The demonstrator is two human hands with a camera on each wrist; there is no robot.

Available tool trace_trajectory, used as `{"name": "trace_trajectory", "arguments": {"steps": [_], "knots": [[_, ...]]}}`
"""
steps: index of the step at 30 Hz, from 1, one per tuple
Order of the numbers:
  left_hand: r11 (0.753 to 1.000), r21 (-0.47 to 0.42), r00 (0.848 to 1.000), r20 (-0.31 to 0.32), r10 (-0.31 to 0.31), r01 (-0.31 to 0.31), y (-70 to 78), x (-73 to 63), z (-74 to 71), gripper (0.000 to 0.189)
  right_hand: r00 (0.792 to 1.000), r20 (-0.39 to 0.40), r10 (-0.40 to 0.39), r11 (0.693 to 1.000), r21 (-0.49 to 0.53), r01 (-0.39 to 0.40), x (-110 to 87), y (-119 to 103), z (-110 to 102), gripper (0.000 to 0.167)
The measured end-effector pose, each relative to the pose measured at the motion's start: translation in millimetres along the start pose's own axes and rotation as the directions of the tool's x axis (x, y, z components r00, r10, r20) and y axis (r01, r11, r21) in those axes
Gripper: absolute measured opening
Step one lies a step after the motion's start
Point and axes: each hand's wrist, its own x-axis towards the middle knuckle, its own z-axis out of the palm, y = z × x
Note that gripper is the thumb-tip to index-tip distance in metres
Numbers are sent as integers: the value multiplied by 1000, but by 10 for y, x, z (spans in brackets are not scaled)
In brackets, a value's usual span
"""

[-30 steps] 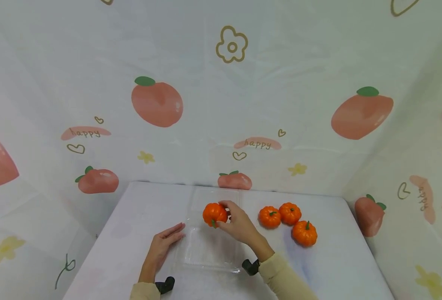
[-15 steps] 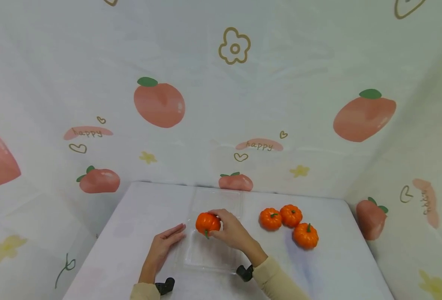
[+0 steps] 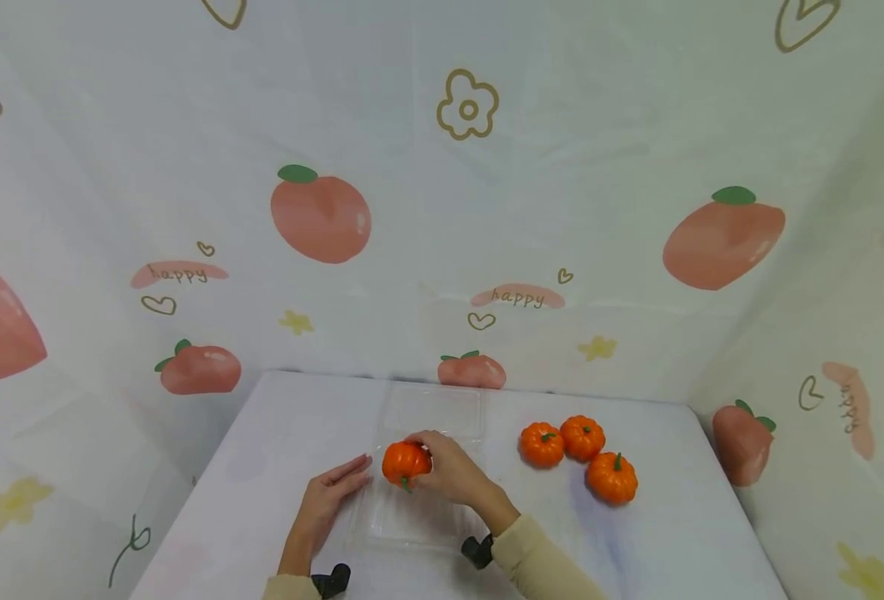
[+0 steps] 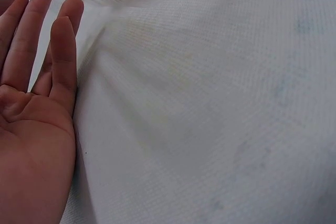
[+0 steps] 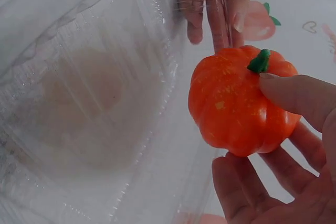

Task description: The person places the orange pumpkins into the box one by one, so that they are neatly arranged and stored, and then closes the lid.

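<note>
While my straight-fingered left hand (image 3: 327,497) seemingly steadies the clear plastic clamshell (image 3: 412,528), my right hand (image 3: 455,472) grips a miniature pumpkin (image 3: 401,463).

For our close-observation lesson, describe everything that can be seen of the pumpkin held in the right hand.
The orange pumpkin is squat and ribbed, with pale flecks and a short green stem. It looks smooth and slightly glossy, perhaps artificial. The right hand grips it, thumb beside the stem, fingers around the opposite side. It is tilted, its stem toward the person in the head view, where it appears over the clear container; whether they touch is unclear.
</note>
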Motion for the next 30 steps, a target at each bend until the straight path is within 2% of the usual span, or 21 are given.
{"name": "trace_trajectory", "arguments": {"steps": [5, 12, 17, 22, 30], "knots": [[1000, 8, 1000, 10, 13, -13, -4, -5, -7, 53, 999, 19, 36, 999, 6, -36, 26, 14, 74, 50], [1000, 28, 1000, 9, 8, -8, 2, -24, -11, 54, 999, 37, 35, 999, -30, -34, 34, -4, 123, 49], [999, 33, 1000, 10, 18, -19, 17, -15, 6, 52, 1000, 18, 20, 996, -84, -18, 63, -6, 120, 48], [999, 34, 1000, 11, 24, -24, 29, -6, 14, 54, 1000, 2, 24, 995, -93, -23, 92, -11, 143, 47], [1000, 30, 1000, 2, 4, -4, -3, -10, 1, 58, 996, 0, 88, 991, -104, -87, 138, -50, 237, 48]]}}
